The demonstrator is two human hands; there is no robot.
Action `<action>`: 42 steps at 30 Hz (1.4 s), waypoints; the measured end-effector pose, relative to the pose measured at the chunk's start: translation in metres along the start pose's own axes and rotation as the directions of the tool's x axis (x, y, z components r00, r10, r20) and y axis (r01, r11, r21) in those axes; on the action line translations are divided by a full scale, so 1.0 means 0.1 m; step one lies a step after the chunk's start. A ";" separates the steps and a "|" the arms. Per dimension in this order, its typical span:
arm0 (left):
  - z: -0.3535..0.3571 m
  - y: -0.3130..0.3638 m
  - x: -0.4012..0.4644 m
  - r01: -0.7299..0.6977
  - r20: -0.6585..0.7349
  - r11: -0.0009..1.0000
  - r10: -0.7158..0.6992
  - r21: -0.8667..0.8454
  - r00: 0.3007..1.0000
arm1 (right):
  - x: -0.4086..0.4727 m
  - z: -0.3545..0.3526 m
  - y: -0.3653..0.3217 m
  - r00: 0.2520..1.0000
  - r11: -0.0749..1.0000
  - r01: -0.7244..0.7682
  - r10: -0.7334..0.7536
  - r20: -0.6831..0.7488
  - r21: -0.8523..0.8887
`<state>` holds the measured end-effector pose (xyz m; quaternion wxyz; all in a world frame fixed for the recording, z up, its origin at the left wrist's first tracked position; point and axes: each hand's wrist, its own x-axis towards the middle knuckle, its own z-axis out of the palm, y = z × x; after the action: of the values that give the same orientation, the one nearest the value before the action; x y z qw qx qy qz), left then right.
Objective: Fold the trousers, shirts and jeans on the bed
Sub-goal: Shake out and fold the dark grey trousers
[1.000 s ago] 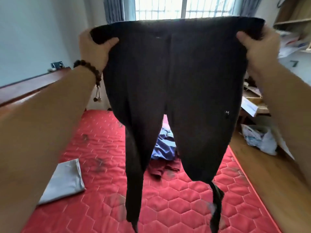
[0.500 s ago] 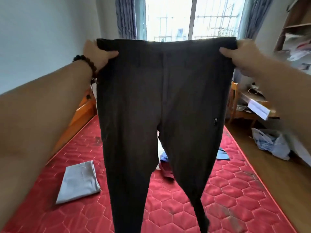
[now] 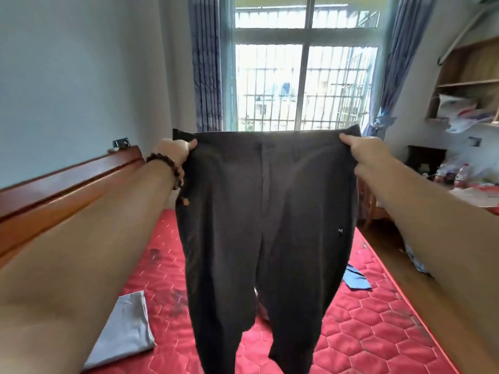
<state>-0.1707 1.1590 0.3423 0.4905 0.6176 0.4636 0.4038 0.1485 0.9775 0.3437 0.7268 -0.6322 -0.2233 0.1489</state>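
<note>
At the far left a polished reddish wooden bed frame [image 3: 67, 184] runs along the pale wall. Below it, on the red quilted mattress with a hexagon stitch pattern [image 3: 378, 319], lies a flat grey folded garment [image 3: 124, 330]; judged from its neat rectangle, it is one piece already finished.

Next comes the left hand [image 3: 175, 151], with a dark beaded bracelet [image 3: 166, 164] on its wrist. Its thumb lies over the front of the waistband and its fingers go behind, so it pinches the left corner of the dark charcoal trousers [image 3: 264, 225]. The trousers hang in the air at arm's length, spread flat and front-facing before the barred window [image 3: 305, 76], both legs dangling over the middle of the mattress without clearly touching it. They are not yet folded at all; this looks like the shake-out and alignment before the first fold.

The right hand [image 3: 361, 155] pinches the opposite waistband corner in the same way, thumb on the front, fingers tucked behind the cloth.

Past the right trouser leg, a crumpled blue piece of clothing [image 3: 356, 279] lies loose on the mattress, and a glimpse of something reddish shows between the legs; these appear to wait their turn. So the task seems early to midway: one item done, one in hand, at least one left. Wooden wall shelves [image 3: 472, 85] close the right side.
</note>
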 end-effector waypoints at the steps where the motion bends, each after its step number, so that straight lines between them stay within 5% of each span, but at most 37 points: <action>1: 0.14 0.02 -0.08 -0.057 -0.142 0.996 0.067 0.074 0.988 | -0.06 0.11 0.03 0.997 1.000 -0.016 0.017 -0.076 0.015; 4: 0.56 0.08 -0.27 -0.182 -0.260 0.972 0.138 -0.151 0.956 | -0.33 0.46 0.07 0.998 0.987 -0.038 0.046 -0.049 0.158; 7: 0.91 0.15 -0.41 -0.175 -0.106 0.910 0.145 -0.376 0.984 | -0.68 0.85 0.07 0.986 0.979 -0.017 -0.017 0.167 0.203; 12: 1.09 0.24 -0.56 -0.162 0.121 0.870 0.244 -0.465 0.962 | -1.07 1.18 -0.08 0.944 0.981 -0.035 -0.032 0.330 0.193; 16: 0.93 0.22 -0.57 -0.222 0.166 0.865 0.325 -0.450 0.931 | -1.06 1.14 -0.24 0.821 0.969 -0.099 -0.050 0.568 0.228; 19: 0.68 0.25 -0.51 -0.250 0.127 0.829 0.356 -0.500 0.926 | -0.96 0.99 -0.38 0.840 0.973 0.125 -0.208 0.501 0.194; 22: 0.43 0.34 -0.44 -0.291 0.145 0.802 0.420 -0.521 0.896 | -0.72 0.73 -0.45 0.892 0.889 0.426 -0.383 0.240 -0.165; 24: 0.31 0.40 -0.43 -0.323 0.170 0.787 0.470 -0.526 0.866 | -0.63 0.59 -0.37 0.926 0.928 0.275 -0.184 0.331 -0.253; 26: 0.23 0.44 -0.42 -0.364 0.172 0.779 0.508 -0.511 0.844 | -0.61 0.55 -0.25 0.829 0.988 0.101 -0.016 0.559 -0.121; 28: 0.18 0.44 -0.43 -0.434 0.131 0.766 0.549 -0.474 0.826 | -0.62 0.59 -0.18 0.775 0.994 0.088 -0.113 0.622 0.072; 31: 0.11 0.37 -0.46 -0.580 -0.056 0.735 0.602 -0.351 0.797 | -0.71 0.72 -0.16 0.798 0.941 0.127 -0.285 0.532 0.313; 37: -0.02 0.14 -0.54 -0.737 -0.310 0.662 0.678 -0.138 0.667 | -0.91 0.89 -0.22 0.809 0.914 0.075 -0.289 0.511 0.398; 40: -0.08 0.07 -0.56 -0.749 -0.323 0.657 0.692 -0.091 0.646 | -1.00 0.95 -0.23 0.807 0.893 0.064 -0.309 0.504 0.446; 42: -0.12 0.04 -0.55 -0.714 -0.210 0.681 0.683 -0.162 0.700 | -1.05 0.96 -0.23 0.808 0.890 0.063 -0.310 0.500 0.451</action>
<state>-0.1946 1.1077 0.3459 0.3353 0.6582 0.1738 0.6513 0.0080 1.0032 0.3616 0.7570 -0.3664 -0.4519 0.2973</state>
